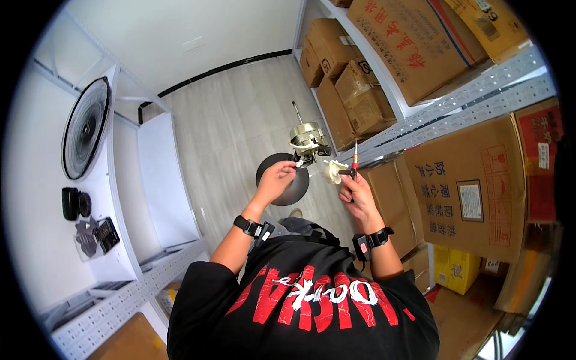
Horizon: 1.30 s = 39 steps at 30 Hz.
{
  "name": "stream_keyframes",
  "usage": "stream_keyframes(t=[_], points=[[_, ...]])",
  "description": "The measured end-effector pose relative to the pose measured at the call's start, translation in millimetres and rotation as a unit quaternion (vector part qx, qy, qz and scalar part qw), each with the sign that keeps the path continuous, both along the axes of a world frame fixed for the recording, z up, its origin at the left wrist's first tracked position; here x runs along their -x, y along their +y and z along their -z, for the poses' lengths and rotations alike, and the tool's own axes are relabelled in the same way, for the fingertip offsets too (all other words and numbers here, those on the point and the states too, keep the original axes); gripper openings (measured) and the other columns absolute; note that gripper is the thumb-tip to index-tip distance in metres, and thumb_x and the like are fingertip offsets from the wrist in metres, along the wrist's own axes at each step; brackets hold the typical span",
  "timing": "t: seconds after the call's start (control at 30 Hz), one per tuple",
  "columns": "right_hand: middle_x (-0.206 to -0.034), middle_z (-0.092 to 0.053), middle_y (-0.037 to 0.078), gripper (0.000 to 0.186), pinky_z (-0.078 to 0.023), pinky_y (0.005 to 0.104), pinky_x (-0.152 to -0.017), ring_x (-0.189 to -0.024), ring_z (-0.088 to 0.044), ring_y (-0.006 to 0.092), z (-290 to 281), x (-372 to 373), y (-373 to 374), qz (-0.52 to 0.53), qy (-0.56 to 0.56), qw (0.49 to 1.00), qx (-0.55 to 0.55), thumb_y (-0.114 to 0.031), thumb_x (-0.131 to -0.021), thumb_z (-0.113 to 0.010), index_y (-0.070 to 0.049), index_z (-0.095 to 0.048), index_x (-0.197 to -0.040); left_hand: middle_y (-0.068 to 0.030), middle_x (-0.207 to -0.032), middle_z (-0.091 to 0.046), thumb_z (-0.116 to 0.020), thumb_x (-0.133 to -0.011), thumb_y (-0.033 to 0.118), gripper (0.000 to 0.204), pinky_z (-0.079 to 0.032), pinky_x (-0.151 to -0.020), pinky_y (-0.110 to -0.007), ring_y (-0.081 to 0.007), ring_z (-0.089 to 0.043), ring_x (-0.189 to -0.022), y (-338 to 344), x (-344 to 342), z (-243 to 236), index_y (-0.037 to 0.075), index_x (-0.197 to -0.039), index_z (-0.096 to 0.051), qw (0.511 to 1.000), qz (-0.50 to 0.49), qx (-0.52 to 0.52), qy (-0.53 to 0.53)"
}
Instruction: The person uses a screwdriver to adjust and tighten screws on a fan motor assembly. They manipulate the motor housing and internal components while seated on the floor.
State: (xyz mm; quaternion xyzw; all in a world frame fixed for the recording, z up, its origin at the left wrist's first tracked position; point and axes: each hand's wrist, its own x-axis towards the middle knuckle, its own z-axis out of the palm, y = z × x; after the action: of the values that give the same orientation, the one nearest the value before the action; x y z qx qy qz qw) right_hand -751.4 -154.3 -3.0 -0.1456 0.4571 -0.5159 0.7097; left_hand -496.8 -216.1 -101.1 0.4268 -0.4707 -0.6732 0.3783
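Note:
A bare fan motor [309, 133] with a metal body and an upright shaft sits above a round black base [294, 193]. My left hand [277, 180] is at the motor's near lower side, thumb and fingers pinched at a small white piece [299, 163]. To the right, my right hand [360, 199] is closed around a screwdriver [355, 159] with a red and black handle, its tip pointing away from me. A cream-white plastic part [335, 172] with a black knob is also at those fingers. How the fingers share the two is partly hidden.
On the left, a white shelf [117, 240] holds a round fan guard [87, 128], a black cylindrical object [72, 204] and small dark packaged parts [107, 234]. At right, metal shelving [480, 99] holds cardboard boxes [468, 186] and a yellow box [459, 269].

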Motion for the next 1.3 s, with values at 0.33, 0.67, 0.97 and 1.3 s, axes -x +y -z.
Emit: stream_keyframes(t=[0.33, 0.67, 0.97, 1.3], points=[[-0.063, -0.040, -0.007, 0.025, -0.028, 0.0237, -0.044, -0.046, -0.034, 0.0062, 26, 6, -30, -0.085, -0.049, 0.995, -0.008, -0.012, -0.100, -0.062, -0.019, -0.048, -0.081, -0.0049, -0.097, -0.072, -0.064, -0.096, 0.009, 0.018, -0.051, -0.075, -0.025, -0.0110, -0.065, -0.084, 7, 47, 13, -0.001, -0.110, -0.068, 0.993, -0.104, -0.041, 0.041], [-0.066, -0.041, -0.007, 0.022, -0.029, 0.0228, -0.047, -0.050, -0.035, 0.0063, 42, 27, -34, -0.087, -0.086, 0.992, -0.038, -0.011, -0.100, -0.060, -0.019, -0.050, -0.083, -0.0102, -0.106, -0.068, -0.069, -0.094, 0.014, 0.032, -0.055, -0.079, -0.027, -0.0161, -0.068, -0.092, 5, 64, 10, -0.002, -0.119, -0.056, 0.981, -0.111, -0.138, 0.072], [-0.067, -0.043, -0.006, 0.025, -0.028, 0.0236, -0.046, -0.050, -0.035, 0.0068, 47, 38, -35, -0.102, -0.035, 0.993, -0.037, -0.012, -0.098, -0.065, -0.018, -0.047, -0.082, -0.0085, -0.103, -0.068, -0.069, -0.093, 0.010, 0.025, -0.055, -0.079, -0.028, -0.0173, -0.068, -0.092, 5, 82, 15, 0.001, -0.114, -0.058, 0.963, -0.104, -0.189, 0.162], [-0.073, -0.051, -0.003, 0.028, -0.027, 0.0235, -0.044, -0.048, -0.034, 0.0061, 55, 48, -44, -0.082, 0.017, 0.996, -0.031, -0.012, -0.094, -0.071, -0.016, -0.046, -0.081, -0.0072, -0.105, -0.068, -0.070, -0.093, 0.012, 0.024, -0.055, -0.080, -0.027, -0.0158, -0.068, -0.092, 7, 82, 7, 0.002, -0.112, -0.058, 0.954, -0.114, -0.206, 0.183]])
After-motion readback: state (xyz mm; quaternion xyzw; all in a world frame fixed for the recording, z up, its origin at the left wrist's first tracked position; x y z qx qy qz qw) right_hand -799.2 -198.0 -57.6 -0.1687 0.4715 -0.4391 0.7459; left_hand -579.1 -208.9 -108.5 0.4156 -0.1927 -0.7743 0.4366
